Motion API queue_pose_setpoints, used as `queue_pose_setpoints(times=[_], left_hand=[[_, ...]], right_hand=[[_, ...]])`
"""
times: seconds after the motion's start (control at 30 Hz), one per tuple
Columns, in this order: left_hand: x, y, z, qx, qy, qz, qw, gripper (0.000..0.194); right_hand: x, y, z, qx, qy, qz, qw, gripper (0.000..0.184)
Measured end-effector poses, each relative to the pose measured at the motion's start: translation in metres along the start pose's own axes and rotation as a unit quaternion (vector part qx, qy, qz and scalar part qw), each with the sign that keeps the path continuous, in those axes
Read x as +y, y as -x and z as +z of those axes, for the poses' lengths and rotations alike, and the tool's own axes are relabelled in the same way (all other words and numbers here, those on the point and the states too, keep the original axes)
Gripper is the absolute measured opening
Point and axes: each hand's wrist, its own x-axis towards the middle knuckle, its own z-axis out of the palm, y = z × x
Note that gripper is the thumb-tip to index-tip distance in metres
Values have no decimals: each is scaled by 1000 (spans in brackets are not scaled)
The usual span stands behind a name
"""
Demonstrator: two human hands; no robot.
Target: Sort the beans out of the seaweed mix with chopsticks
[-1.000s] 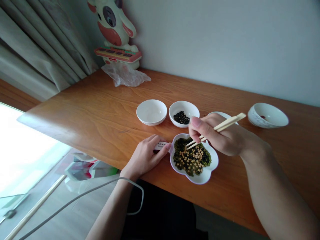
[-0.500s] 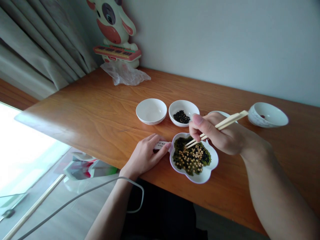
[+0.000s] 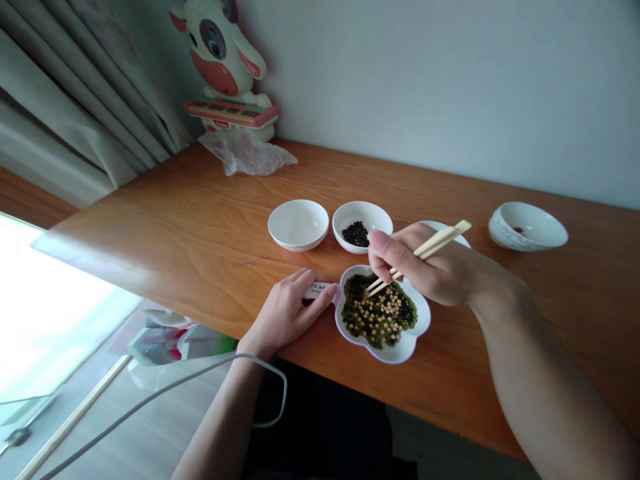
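My left hand (image 3: 285, 310) is closed around the short labelled handle (image 3: 317, 290) of a white flower-shaped dish (image 3: 420, 333) with a lilac rim. In the dish lie mixed green, black and pale yellow beans (image 3: 383, 312). A pair of wooden chopsticks (image 3: 443, 240) is gripped by my right hand (image 3: 425, 263), which hovers over the dish's far right side. Their tips touch the beans near the upper left of the dish, a little apart. Just beyond, a white bowl (image 3: 384, 217) holds small black beans (image 3: 354, 234).
Left of the black beans stands another white bowl (image 3: 299, 225). A white dish (image 3: 457, 235) is partly hidden behind my right hand. Farther right sits a patterned bowl (image 3: 537, 233) with a small reddish bean. A cow toy keyboard (image 3: 230, 110) and a plastic bag (image 3: 250, 157) are at the back left.
The whole view has shifted slightly. Both hands keep their grips, and the chopstick tips stay among the beans at almost the same spot.
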Motion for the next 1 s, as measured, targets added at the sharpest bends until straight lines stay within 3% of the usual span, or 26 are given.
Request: queue_pose_setpoints(times=[1.0], left_hand=[[-2,1,0,-10,9,-3,1000,35]], right_hand=[[0,0,5,2,4,-30,1000,64]])
